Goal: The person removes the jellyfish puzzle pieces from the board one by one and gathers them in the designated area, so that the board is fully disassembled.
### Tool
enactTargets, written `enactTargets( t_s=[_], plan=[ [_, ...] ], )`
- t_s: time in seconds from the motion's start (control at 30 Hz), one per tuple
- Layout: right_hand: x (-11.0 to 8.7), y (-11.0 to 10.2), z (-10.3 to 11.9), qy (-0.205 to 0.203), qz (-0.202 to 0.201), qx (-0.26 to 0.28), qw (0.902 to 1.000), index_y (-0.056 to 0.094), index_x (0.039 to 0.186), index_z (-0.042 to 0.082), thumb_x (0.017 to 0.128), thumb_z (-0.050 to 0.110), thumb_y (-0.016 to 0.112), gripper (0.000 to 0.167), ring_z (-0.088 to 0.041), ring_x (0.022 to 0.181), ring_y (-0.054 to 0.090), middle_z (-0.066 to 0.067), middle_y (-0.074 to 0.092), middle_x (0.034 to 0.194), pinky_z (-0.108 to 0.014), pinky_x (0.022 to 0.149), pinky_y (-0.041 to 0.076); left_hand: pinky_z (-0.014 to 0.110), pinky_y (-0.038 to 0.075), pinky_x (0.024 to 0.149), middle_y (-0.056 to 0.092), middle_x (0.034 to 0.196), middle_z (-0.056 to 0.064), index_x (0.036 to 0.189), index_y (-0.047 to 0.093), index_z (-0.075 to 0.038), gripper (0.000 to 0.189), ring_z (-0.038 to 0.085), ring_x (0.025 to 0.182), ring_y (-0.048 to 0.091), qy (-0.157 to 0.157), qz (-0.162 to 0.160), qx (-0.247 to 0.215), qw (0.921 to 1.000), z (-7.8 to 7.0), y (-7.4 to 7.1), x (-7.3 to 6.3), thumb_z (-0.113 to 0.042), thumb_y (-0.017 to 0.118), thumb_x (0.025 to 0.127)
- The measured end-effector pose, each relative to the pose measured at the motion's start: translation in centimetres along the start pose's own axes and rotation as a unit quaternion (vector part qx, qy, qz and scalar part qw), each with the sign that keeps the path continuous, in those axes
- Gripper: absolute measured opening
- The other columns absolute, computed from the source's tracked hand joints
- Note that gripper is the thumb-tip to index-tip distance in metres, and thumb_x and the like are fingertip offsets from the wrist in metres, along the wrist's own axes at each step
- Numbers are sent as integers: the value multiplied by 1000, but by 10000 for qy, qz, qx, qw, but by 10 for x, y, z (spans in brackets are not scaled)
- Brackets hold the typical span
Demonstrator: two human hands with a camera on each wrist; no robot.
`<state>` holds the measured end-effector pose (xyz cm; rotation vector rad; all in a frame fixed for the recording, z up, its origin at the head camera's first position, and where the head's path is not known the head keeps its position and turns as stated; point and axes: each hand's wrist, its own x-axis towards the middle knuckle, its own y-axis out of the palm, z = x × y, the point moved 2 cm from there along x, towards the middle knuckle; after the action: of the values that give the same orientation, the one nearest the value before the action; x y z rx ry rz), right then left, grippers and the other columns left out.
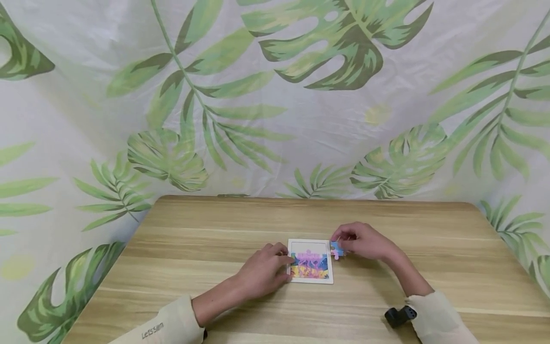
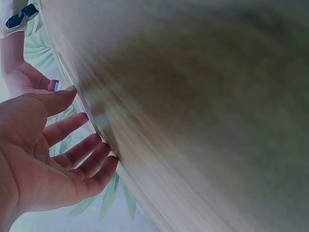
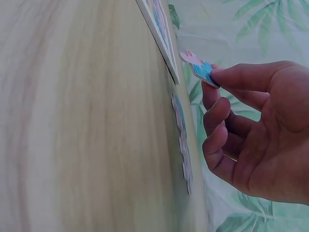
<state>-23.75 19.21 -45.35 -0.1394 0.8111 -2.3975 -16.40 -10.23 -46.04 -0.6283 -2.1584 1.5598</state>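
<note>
A small square puzzle tray with a white border lies on the table. Its lower part shows a pink, blue and yellow picture; the upper strip is bare white. My left hand rests at the tray's left side, its thumb and fingers spread and loosely bent at the edge. Just off the tray's upper right, my right hand pinches a blue and pink puzzle piece between thumb and index finger. The right wrist view has this piece raised above the table. Loose puzzle pieces lie on the tabletop beside the tray, below that hand.
The wood-grain table reaches back to a leaf-printed cloth. A black device sits by the right sleeve. Another sleeve, with lettering, covers the left forearm.
</note>
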Motion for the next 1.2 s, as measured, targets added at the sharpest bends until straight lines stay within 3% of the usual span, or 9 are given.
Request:
enactTargets(
  t_s=[0.57, 1.2],
  plan=[
    [-32, -24, -25, 253, -245, -250, 9991, 77, 112, 8, 102, 9, 67, 15, -12, 84, 55, -3, 67, 94, -25, 72, 47, 41, 60, 89, 68, 132, 10, 129, 79, -11, 37, 26, 114, 65, -44, 7, 64, 10000, -1, 0, 0, -26, 84, 96],
    [-66, -46, -48, 689, -440, -72, 9966, 77, 114, 7, 104, 12, 67, 15, -10, 83, 51, -5, 63, 93, -25, 70, 44, 42, 60, 89, 68, 133, 9, 129, 79, -12, 36, 26, 114, 65, -159, 71, 64, 9998, -3, 0, -1, -27, 83, 96]
  ],
)
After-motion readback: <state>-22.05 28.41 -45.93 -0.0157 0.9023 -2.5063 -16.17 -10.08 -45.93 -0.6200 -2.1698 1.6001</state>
